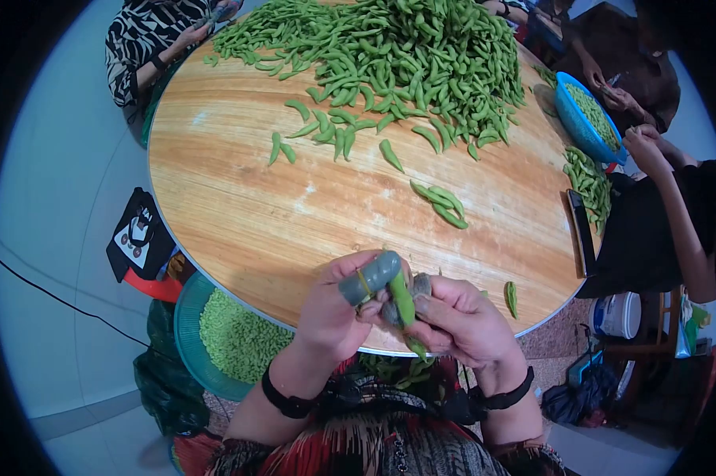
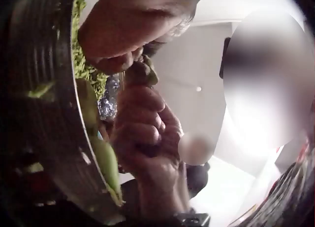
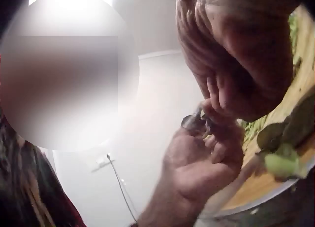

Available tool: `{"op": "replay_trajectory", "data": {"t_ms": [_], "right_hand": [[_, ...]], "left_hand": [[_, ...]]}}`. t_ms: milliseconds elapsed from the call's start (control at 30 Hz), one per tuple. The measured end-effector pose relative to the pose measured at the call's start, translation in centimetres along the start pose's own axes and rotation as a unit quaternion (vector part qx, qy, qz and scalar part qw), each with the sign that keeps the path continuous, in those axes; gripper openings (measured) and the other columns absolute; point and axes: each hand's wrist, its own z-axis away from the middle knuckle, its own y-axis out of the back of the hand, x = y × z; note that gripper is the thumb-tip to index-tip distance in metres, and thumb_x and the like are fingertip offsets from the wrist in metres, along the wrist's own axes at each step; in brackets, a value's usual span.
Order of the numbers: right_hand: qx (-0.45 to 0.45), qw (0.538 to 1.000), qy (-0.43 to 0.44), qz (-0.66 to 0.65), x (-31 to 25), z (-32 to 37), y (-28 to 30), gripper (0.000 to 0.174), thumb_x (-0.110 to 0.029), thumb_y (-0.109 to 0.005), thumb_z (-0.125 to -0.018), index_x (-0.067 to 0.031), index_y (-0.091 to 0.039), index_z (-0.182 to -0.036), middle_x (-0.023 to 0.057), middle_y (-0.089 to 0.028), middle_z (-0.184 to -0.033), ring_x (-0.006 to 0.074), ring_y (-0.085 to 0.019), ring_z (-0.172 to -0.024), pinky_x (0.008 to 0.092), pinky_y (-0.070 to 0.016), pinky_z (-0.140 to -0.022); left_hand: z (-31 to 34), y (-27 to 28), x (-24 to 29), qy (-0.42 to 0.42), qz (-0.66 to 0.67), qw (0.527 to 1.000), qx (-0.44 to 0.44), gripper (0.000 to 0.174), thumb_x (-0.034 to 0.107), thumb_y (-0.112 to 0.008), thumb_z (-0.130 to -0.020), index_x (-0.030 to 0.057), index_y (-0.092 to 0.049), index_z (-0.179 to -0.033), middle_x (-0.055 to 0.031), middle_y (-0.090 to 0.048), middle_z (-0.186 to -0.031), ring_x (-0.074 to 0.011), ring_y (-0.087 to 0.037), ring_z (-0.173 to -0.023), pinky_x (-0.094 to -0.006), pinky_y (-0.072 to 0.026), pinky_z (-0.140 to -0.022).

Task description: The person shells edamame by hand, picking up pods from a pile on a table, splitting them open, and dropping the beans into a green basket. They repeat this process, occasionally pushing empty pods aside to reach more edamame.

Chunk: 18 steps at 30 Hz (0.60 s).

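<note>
A green pod (image 1: 403, 300) is held between the two hands over the table's near edge. The left hand (image 1: 334, 305) curls its fingers round the pod's upper part; a grey cover with a yellow band wraps one finger. The right hand (image 1: 473, 321) pinches at the pod from the other side, with grey covering on its fingertips. Another pod piece (image 1: 416, 346) hangs below the fingers. Both hands nearly meet in the left wrist view, where a pod (image 2: 107, 164) shows near the edge. Fingers hide part of the held pod.
A large pod heap (image 1: 421, 55) covers the far side of the round table (image 1: 239, 198). Several loose pods (image 1: 441, 202) lie nearer. A basket of shelled beans (image 1: 185, 341) stands below left, a blue basin (image 1: 568, 107) at right beside a phone (image 1: 581, 230). Other people sit around.
</note>
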Motion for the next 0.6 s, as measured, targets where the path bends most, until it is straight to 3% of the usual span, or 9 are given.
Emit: {"op": "replay_trajectory", "data": {"t_ms": [33, 67, 133, 200, 233, 267, 367, 533, 600], "right_hand": [[0.021, 0.999, 0.02, 0.032, -0.2, -0.2, -0.1, 0.017, -0.013, -0.047, -0.094, -0.0027, -0.056, -0.085, -0.0029, -0.049, -0.06, 0.0029, -0.036, -0.047, 0.0193, -0.0283, -0.042], [0.021, 0.999, 0.02, 0.034, -0.1, -0.4, -0.3, 0.017, -0.013, -0.047, -0.094, -0.0027, -0.056, -0.085, -0.0029, -0.049, -0.06, 0.0029, -0.036, -0.047, 0.0193, -0.0283, -0.042], [0.121, 0.944, 0.162, 0.26, 0.0, -1.0, -0.6, 0.017, -0.012, -0.048, -0.093, -0.0014, -0.056, -0.082, -0.0008, -0.051, -0.06, 0.0061, -0.044, -0.049, 0.0232, -0.0355, -0.044], [0.144, 0.895, 0.182, 0.38, -0.4, -1.5, -0.3, 0.017, -0.012, -0.049, -0.092, -0.0009, -0.056, -0.081, -0.0008, -0.052, -0.06, 0.0068, -0.046, -0.05, 0.0246, -0.0377, -0.046], [0.168, 0.831, 0.199, 0.492, -0.6, -1.7, -0.1, 0.017, -0.012, -0.05, -0.091, -0.0003, -0.056, -0.08, -0.0008, -0.052, -0.06, 0.0075, -0.048, -0.052, 0.0261, -0.0399, -0.048], [0.167, 0.83, 0.2, 0.493, -0.5, -2.2, 0.1, 0.017, -0.012, -0.05, -0.091, -0.0003, -0.056, -0.08, -0.0008, -0.052, -0.06, 0.0075, -0.048, -0.052, 0.0261, -0.0399, -0.048], [0.185, 0.882, 0.213, 0.378, -0.4, -3.4, 0.6, 0.017, -0.012, -0.053, -0.089, 0.0005, -0.055, -0.078, 0.0028, -0.052, -0.059, 0.0086, -0.048, -0.053, 0.0272, -0.04, -0.049], [0.161, 0.965, 0.08, 0.193, -1.1, -3.9, 1.2, 0.015, -0.012, -0.056, -0.086, 0.0015, -0.054, -0.08, 0.0153, -0.052, -0.059, 0.0142, -0.05, -0.053, 0.0294, -0.0414, -0.052], [0.199, 0.918, 0.156, 0.306, -0.4, -4.2, 0.6, 0.015, -0.013, -0.056, -0.086, 0.0012, -0.054, -0.081, 0.0164, -0.052, -0.059, 0.0182, -0.052, -0.052, 0.0311, -0.0421, -0.052]], "left_hand": [[0.0, -0.7, 0.0, -0.002, 0.001, 1.0, -0.001, 0.009, 0.01, -0.058, -0.081, 0.001, -0.056, -0.08, -0.0049, -0.056, -0.079, -0.0045, -0.041, -0.055, -0.0169, -0.033, -0.051], [0.0, -1.8, -0.1, -0.05, -0.156, 0.985, 0.052, 0.008, 0.008, -0.059, -0.081, 0.0014, -0.056, -0.084, -0.0031, -0.056, -0.08, -0.0042, -0.045, -0.06, -0.017, -0.0354, -0.053], [-0.3, -2.2, -0.2, -0.101, -0.307, 0.941, 0.104, 0.008, 0.006, -0.06, -0.081, 0.0017, -0.057, -0.087, -0.0012, -0.056, -0.081, -0.0039, -0.048, -0.065, -0.017, -0.0377, -0.056], [-0.9, -1.4, -0.6, -0.179, -0.516, 0.822, 0.159, 0.017, 0.0, -0.059, -0.08, 0.0018, -0.058, -0.097, 0.0018, -0.056, -0.084, -0.0047, -0.052, -0.075, -0.0182, -0.0413, -0.061], [-1.1, -1.2, -0.8, -0.18, -0.516, 0.822, 0.159, 0.017, 0.0, -0.059, -0.08, 0.0018, -0.058, -0.097, 0.0018, -0.056, -0.084, -0.0047, -0.052, -0.075, -0.0182, -0.0413, -0.061], [-1.2, -1.0, -1.0, -0.183, -0.498, 0.828, 0.18, 0.022, -0.001, -0.059, -0.08, 0.0013, -0.058, -0.102, 0.0016, -0.057, -0.085, -0.0049, -0.053, -0.075, -0.0183, -0.0417, -0.061], [-1.6, -0.7, -1.4, -0.18, -0.432, 0.861, 0.2, 0.03, -0.003, -0.057, -0.081, 0.0001, -0.057, -0.11, 0.0009, -0.058, -0.086, -0.0041, -0.052, -0.073, -0.0173, -0.0408, -0.059], [-1.5, -0.9, -0.8, -0.099, -0.2, 0.962, 0.158, 0.034, -0.003, -0.052, -0.084, -0.002, -0.053, -0.118, 0.0006, -0.058, -0.087, -0.0018, -0.047, -0.066, -0.0144, -0.0349, -0.052], [-1.6, -0.9, -1.0, -0.082, -0.093, 0.979, 0.164, 0.036, -0.004, -0.053, -0.083, 0.0023, -0.055, -0.119, 0.0012, -0.057, -0.087, 0.0003, -0.044, -0.066, -0.0136, -0.0331, -0.051]]}}
